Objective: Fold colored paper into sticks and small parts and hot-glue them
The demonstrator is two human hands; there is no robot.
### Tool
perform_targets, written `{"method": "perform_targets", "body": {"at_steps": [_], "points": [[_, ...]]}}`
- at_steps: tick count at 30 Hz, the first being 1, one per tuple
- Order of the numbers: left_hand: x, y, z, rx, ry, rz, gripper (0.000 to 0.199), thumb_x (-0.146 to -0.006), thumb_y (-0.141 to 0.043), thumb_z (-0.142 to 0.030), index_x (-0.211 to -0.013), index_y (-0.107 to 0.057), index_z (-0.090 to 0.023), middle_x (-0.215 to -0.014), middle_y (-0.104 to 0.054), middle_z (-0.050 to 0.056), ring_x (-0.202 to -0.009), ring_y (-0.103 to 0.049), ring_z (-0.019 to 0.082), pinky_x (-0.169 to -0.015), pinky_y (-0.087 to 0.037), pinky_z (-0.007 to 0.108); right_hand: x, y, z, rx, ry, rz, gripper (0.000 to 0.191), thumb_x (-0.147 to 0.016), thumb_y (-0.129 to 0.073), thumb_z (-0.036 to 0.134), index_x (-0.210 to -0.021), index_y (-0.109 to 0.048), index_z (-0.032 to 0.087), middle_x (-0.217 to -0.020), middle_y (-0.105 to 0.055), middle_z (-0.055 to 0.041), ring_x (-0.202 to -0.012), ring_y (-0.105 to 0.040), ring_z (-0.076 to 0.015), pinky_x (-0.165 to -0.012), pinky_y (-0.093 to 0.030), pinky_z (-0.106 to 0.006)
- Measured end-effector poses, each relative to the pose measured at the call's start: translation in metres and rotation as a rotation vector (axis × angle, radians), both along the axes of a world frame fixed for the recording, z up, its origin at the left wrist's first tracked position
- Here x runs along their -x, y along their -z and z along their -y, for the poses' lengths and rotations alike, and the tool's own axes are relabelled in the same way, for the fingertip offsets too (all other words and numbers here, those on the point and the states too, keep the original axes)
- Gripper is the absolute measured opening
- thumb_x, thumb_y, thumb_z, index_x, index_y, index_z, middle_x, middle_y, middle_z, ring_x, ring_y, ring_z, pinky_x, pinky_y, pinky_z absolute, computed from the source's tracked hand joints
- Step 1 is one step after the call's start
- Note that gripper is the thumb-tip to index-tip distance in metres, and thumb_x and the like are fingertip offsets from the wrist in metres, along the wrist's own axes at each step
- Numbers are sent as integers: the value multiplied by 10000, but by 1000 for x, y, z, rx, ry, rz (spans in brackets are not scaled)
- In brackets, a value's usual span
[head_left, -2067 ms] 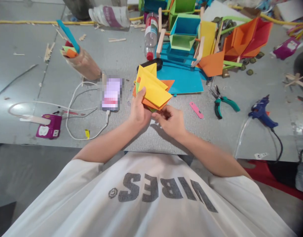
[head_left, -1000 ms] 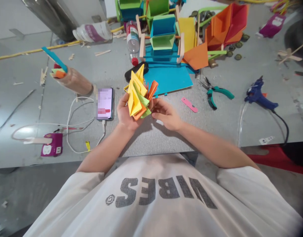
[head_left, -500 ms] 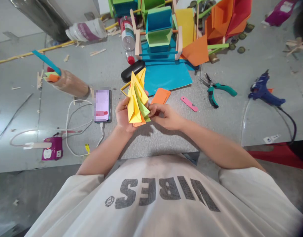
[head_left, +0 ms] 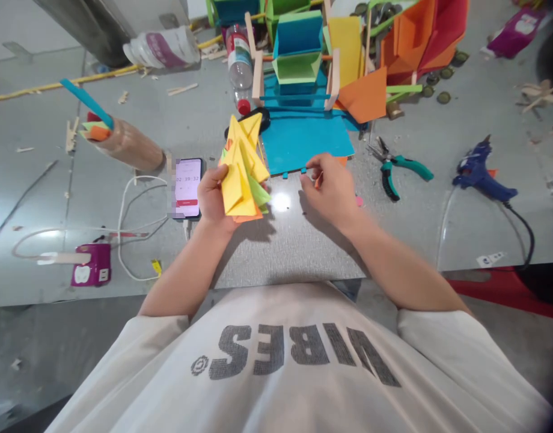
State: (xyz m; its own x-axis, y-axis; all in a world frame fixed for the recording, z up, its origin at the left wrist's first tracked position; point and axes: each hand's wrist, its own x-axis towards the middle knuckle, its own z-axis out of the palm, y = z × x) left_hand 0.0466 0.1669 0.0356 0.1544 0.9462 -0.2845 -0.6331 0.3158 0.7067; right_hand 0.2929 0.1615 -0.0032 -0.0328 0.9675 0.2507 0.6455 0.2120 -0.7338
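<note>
My left hand (head_left: 216, 195) is closed around a bundle of folded paper (head_left: 240, 180), mostly yellow, with green and orange layers showing at its lower edge. To the right, my right hand (head_left: 333, 189) is low over the table with its fingers curled over an orange folded paper (head_left: 319, 180), which it largely hides. Its fingertips are close to the front edge of a blue sheet (head_left: 308, 141), where two small blue tabs stick out. Behind the bundle lies a black case (head_left: 262, 117), partly covered.
A phone (head_left: 187, 187) on a cable and a brown cup (head_left: 136, 147) stand left. Pliers (head_left: 389, 168) and a blue glue gun (head_left: 481, 168) lie right. At the back are a paper-and-stick construction (head_left: 299, 66), a plastic bottle (head_left: 240, 66) and a white bottle (head_left: 163, 48).
My right hand has left the paper bundle and moved right and away from me. The orange folded paper has shifted right with it. The left hand still holds the bundle, slightly further left.
</note>
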Motion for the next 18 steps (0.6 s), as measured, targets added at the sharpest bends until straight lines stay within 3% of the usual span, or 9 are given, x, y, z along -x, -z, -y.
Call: {"method": "perform_targets", "body": {"at_steps": [4, 8, 13, 16, 18], "points": [[-6, 3, -2, -103, -24, -111, 475, -775, -817, -344, -1238, -749, -265, -1151, -851, 59, -1061, -838, 298, -892, -715, 407, -16, 1, -18, 185, 49, -78, 188, -951, -707, 342, -1070, -588, 258, -990, -699, -56, -903, -668, -243, -870, -513, -428], [-9, 14, -2, -68, 29, -231, 521, -705, -891, -325, -1199, -756, -224, -1118, -852, 85, -1042, -837, 323, -938, -709, 471, -30, -13, -22, 356, 32, -18, 192, -970, -706, 343, -1114, -613, 257, -1033, -736, -73, -959, -704, -267, -888, -543, -442], [-9, 25, -3, 9, 141, -333, 493, -703, -922, -311, -1149, -758, -177, -1091, -855, 141, -994, -838, 346, -954, -683, 533, -44, -31, -20, 374, 124, 397, 314, -977, -747, 388, -1235, -678, 224, -1239, -745, -165, -1096, -714, -364, -957, -561, -532], [-11, 26, -2, -19, 156, -438, 523, -721, -935, -312, -1192, -745, -186, -1160, -844, 136, -1002, -824, 306, -933, -670, 483, -46, -32, -19, 347, 167, 603, 486, -970, -776, 527, -1319, -697, 198, -1446, -650, -234, -1274, -657, -451, -989, -564, -578], [-11, 25, -1, -120, 146, -563, 475, -754, -937, -333, -1156, -731, -189, -1160, -830, 122, -978, -803, 269, -895, -660, 435, -46, -30, -19, 312, 136, 656, 597, -968, -775, 582, -1402, -681, 183, -1495, -614, -255, -1383, -590, -487, -1045, -545, -597]]}}
